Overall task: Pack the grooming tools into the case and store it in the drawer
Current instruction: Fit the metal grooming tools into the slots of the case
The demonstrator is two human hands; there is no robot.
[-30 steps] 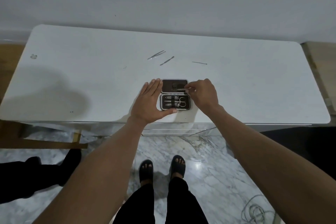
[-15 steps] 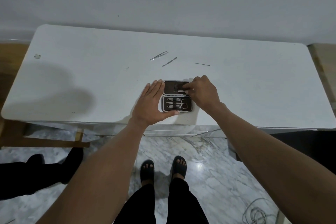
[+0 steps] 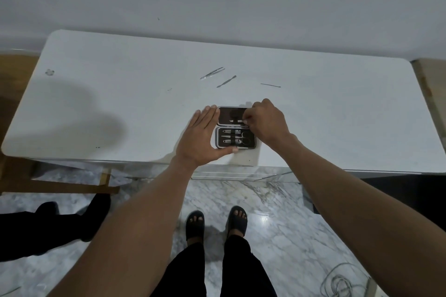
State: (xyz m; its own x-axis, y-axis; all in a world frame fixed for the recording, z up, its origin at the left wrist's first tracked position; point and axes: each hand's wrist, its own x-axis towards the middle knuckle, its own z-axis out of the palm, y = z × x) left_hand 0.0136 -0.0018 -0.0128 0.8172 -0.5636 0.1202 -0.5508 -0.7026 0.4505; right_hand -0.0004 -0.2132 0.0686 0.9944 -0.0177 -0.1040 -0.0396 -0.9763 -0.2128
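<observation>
Open case point(image 3: 235, 128) lies near the front edge of the white bench point(image 3: 120, 103). Near half holds 3 clipper-type tools + scissors point(image 3: 243, 141) in straps; far half has one small tool point(image 3: 237, 121), prob. a file. Right hand point(image 3: 268, 123) fingers pinch that tool's end. Left hand point(image 3: 202, 138) lies flat, fingers straight, against the case's left side. Tweezers point(image 3: 212, 73), pusher point(image 3: 226, 81) and thin pick point(image 3: 270, 85) lie loose further back. Vs 0.5 s ago: hands and case barely shifted.

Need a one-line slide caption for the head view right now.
Left hand steadies the open case while right hand slots in a tool; three tools wait on the table.
</observation>
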